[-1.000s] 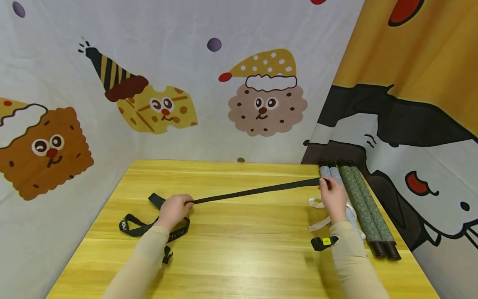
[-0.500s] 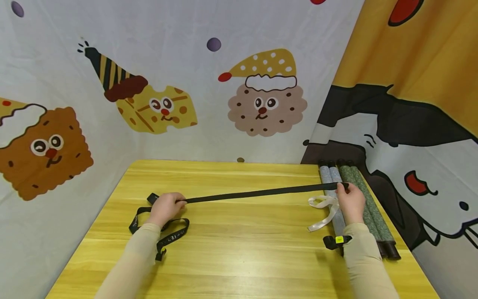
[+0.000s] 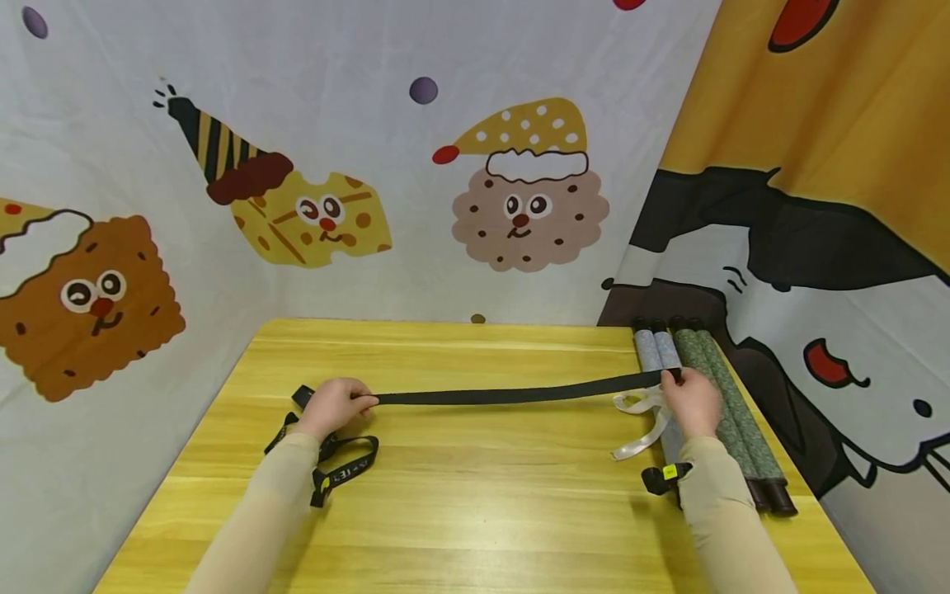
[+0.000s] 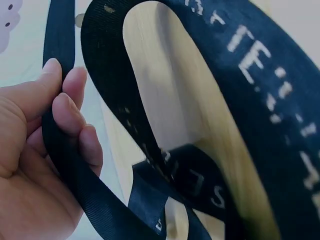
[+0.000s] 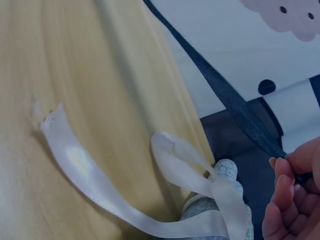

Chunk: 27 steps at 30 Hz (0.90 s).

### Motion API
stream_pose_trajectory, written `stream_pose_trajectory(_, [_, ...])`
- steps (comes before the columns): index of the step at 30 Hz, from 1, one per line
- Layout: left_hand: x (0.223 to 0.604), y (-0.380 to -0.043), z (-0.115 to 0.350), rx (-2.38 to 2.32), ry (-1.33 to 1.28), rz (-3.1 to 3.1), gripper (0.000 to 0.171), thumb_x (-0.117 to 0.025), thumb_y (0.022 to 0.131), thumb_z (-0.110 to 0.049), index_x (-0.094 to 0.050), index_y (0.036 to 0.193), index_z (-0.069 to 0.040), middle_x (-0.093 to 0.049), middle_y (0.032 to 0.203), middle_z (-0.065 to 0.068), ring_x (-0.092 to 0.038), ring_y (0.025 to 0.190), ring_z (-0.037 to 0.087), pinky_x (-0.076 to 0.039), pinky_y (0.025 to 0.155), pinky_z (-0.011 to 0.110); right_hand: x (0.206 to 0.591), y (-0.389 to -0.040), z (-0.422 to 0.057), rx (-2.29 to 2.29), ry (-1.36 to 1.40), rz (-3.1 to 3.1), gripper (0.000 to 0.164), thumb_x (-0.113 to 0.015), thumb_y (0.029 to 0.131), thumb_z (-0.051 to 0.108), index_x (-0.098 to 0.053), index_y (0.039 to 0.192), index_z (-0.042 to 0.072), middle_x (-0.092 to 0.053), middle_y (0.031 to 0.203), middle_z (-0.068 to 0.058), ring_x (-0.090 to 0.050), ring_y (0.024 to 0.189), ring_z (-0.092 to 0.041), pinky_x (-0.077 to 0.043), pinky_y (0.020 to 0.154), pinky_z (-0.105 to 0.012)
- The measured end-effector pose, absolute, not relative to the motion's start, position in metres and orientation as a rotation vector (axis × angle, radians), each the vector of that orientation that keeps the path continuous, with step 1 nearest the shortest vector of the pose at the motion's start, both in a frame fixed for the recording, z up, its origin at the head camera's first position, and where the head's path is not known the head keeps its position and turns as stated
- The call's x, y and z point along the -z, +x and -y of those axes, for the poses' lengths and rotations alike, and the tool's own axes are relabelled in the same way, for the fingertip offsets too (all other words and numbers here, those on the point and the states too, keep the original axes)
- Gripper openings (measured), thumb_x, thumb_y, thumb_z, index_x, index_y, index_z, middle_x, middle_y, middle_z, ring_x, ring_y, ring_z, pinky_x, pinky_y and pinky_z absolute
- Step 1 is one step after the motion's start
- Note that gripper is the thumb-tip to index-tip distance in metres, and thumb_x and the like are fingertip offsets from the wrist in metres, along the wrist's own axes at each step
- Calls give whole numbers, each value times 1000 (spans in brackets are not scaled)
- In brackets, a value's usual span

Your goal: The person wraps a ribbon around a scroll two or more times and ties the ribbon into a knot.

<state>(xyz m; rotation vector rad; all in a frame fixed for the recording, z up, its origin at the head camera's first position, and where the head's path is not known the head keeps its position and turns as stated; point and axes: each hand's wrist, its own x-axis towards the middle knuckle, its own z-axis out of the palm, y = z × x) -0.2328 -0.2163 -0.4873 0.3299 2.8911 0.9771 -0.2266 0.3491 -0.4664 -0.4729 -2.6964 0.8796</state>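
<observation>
A black ribbon (image 3: 505, 397) with pale lettering on part of it stretches between the two hands above the table, sagging slightly. My left hand (image 3: 337, 407) pinches it between thumb and fingers; the rest of the ribbon hangs in loops (image 3: 356, 469) below that hand. In the left wrist view the ribbon runs across the palm of the left hand (image 4: 50, 145). My right hand (image 3: 692, 403) pinches the ribbon near its other end, over a light-blue patterned scroll (image 3: 648, 351). A white ribbon (image 5: 100, 185) is tied round that scroll, with a loop and a frayed tail.
Beside the light-blue scroll lies a green patterned scroll (image 3: 731, 404) with dark rod ends, along the table's right side. The wooden table (image 3: 490, 511) meets a printed cloth backdrop (image 3: 334, 82) behind. A dark strap with a yellow tag (image 3: 670, 472) is at the right wrist.
Both hands first moved apart, the right one going right over the scrolls, then came slightly nearer each other. The stretched ribbon now sags a little, and the loops under the left hand have shifted.
</observation>
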Motion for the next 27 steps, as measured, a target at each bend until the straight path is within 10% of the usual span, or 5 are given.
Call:
stream_pose_trajectory(13, [488,-244,202,-908,290,-2928,27,-65,98,-24,-70,78,-7,-62,66,4,-47,56,17,-39,58,33,474,-228,-342,-785,-356,2798,29,-51,102,24,-56,84,1,-54,66,-11,-48,55,-26,-36,49,-36])
stream_pose_trajectory(27, [490,-249,204,-861,230,-2927,25,-66,97,-26,-72,82,-8,-63,68,5,-49,56,17,-40,57,33,469,-221,-348,-851,-122,2677,46,-53,103,26,-51,132,-10,-53,122,-31,-51,108,-46,-43,88,-59])
